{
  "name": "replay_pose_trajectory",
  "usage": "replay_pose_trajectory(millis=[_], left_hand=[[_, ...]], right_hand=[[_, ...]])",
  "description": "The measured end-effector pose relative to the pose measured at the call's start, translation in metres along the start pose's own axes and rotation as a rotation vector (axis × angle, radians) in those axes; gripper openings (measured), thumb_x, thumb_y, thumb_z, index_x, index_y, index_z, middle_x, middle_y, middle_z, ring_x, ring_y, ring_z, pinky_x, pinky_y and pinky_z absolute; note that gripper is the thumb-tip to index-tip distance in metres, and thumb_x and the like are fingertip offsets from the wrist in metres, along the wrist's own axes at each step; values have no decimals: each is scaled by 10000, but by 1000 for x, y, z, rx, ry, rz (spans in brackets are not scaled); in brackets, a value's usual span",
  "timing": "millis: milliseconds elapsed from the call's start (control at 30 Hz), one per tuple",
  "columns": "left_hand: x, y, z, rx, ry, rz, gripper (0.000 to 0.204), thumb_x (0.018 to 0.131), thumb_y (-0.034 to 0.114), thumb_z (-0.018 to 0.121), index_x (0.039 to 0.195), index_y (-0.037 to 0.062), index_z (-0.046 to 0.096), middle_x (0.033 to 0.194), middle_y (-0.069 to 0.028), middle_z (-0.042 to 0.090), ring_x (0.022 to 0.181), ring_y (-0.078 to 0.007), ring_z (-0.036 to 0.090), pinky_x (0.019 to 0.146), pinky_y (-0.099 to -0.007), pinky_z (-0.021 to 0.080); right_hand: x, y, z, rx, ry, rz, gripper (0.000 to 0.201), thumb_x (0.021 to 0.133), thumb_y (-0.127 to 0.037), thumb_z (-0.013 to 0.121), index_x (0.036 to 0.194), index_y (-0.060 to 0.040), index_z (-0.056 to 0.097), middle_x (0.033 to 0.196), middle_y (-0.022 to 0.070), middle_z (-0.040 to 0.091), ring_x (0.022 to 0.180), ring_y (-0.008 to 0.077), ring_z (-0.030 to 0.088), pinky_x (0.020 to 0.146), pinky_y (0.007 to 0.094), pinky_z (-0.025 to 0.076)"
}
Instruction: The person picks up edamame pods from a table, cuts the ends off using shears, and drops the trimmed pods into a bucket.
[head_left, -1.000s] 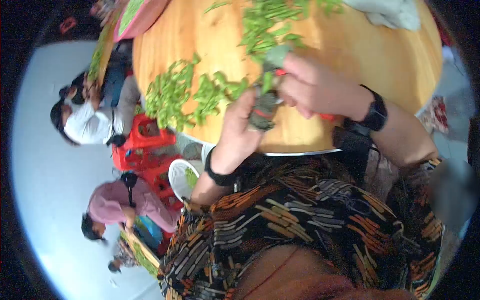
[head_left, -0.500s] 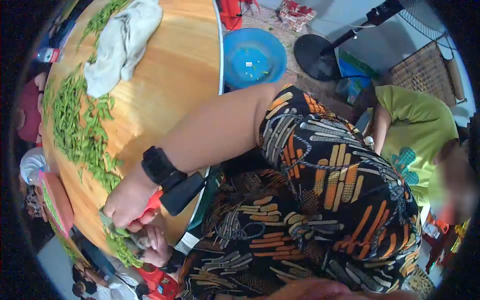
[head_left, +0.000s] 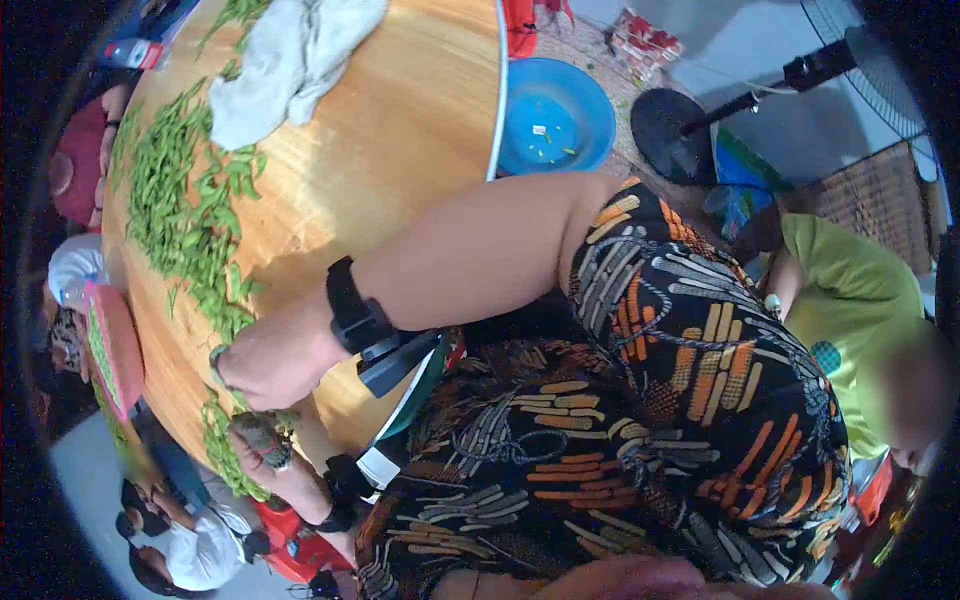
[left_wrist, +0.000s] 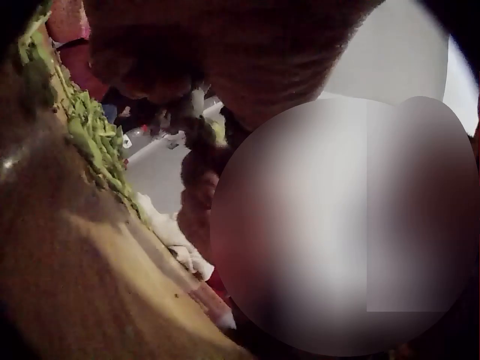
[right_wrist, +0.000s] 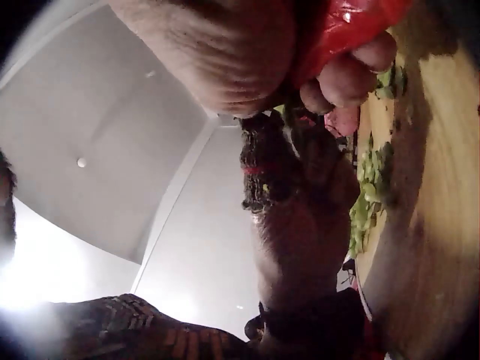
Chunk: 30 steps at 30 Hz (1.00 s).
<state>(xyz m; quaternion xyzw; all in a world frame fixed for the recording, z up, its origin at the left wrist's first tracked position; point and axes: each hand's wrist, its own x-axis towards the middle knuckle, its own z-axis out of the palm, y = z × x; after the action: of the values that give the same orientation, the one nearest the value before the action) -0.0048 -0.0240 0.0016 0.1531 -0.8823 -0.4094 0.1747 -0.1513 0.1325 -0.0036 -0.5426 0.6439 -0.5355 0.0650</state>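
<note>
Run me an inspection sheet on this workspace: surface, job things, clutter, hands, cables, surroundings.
Surface: wooden table, curved edge, patchy shadow.
Job things: green pods spread loose along one side of the table; pink tub at the edge with green inside.
Clutter: white cloth crumpled on the table, beside the pods.
Right hand: fingers curled round a shiny red thing.
Left hand: close to the right, with a dark wrap banded in red; worn or held, cannot tell.
Cables: pale line by the fan, possibly a cord; too thin to confirm.
Surroundings: blue basin beside the table, few bits inside; person in green nearby.
</note>
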Motion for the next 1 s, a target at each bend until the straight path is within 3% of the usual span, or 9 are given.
replay_pose_trajectory(millis=[67, 167, 300, 333, 500, 667, 867, 933, 1000], left_hand=[[1, 11, 4, -48, 49, -33, 356, 849, 172, 498, 1160, 3, 458, 1028, -59, 497, 896, -146, 500, 784, -293, 422], [-9, 28, 17, 91, 154, 170, 344, 880, 195, 485, 1179, 33, 437, 1076, -48, 494, 884, -147, 506, 774, -295, 432], [-9, -4, 27, -573, -200, -300, 192, 800, 46, 528, 991, 60, 537, 808, 15, 540, 731, -90, 504, 639, -241, 434], [-6, 23, 17, -1, -283, 8, 143, 800, 38, 522, 937, 54, 555, 795, -21, 557, 728, -110, 516, 655, -255, 437], [-1, 27, 13, -103, -303, 136, 120, 795, 16, 515, 898, 53, 564, 753, -18, 541, 694, -113, 511, 634, -265, 429], [-12, 15, 8, -1087, -536, -457, 138, 817, 98, 587, 928, 26, 548, 799, -17, 569, 673, -90, 498, 608, -207, 391], [-14, 21, 12, -1007, -585, -511, 191, 796, 91, 624, 947, 18, 532, 801, -23, 547, 660, -117, 479, 620, -212, 395], [-11, 18, 13, -135, -151, 159, 206, 732, 116, 689, 839, 44, 528, 750, -58, 513, 659, -220, 530, 594, -314, 414], [-12, 25, 6, -59, -5, 130, 220, 688, 111, 691, 774, 46, 500, 713, -101, 496, 660, -290, 525, 592, -342, 409]], right_hand=[[-1, -14, -16, 198, -185, 281, 239, 743, -122, 479, 743, 101, 566, 733, 276, 582, 703, 381, 599, 620, 455, 471], [0, 5, 2, -32, -182, 47, 175, 800, -113, 462, 818, 45, 536, 676, 200, 543, 621, 325, 572, 555, 422, 453], [-9, -26, -20, 205, -197, 284, 130, 849, -105, 439, 956, -32, 435, 673, 153, 513, 577, 281, 545, 525, 401, 424], [-12, -18, -12, 143, -148, 153, 138, 859, -114, 438, 973, -37, 420, 676, 146, 512, 552, 267, 542, 505, 384, 417], [-10, -20, -16, 207, -227, 210, 145, 865, -145, 444, 910, -7, 431, 643, 153, 495, 530, 295, 531, 469, 388, 397], [-7, -34, -23, 579, -395, 461, 100, 864, -116, 404, 898, -33, 448, 626, 67, 479, 426, 144, 478, 380, 268, 366], [-1, -37, -24, 891, -483, 804, 125, 858, -100, 366, 901, -50, 473, 621, 21, 468, 392, 88, 436, 358, 222, 355], [1, -34, -24, 689, -353, 740, 120, 861, -115, 382, 909, -52, 473, 619, 22, 473, 389, 90, 434, 358, 222, 354], [2, -33, -23, 651, -322, 741, 118, 866, -126, 398, 873, -49, 487, 628, 22, 474, 379, 73, 424, 356, 226, 355]])
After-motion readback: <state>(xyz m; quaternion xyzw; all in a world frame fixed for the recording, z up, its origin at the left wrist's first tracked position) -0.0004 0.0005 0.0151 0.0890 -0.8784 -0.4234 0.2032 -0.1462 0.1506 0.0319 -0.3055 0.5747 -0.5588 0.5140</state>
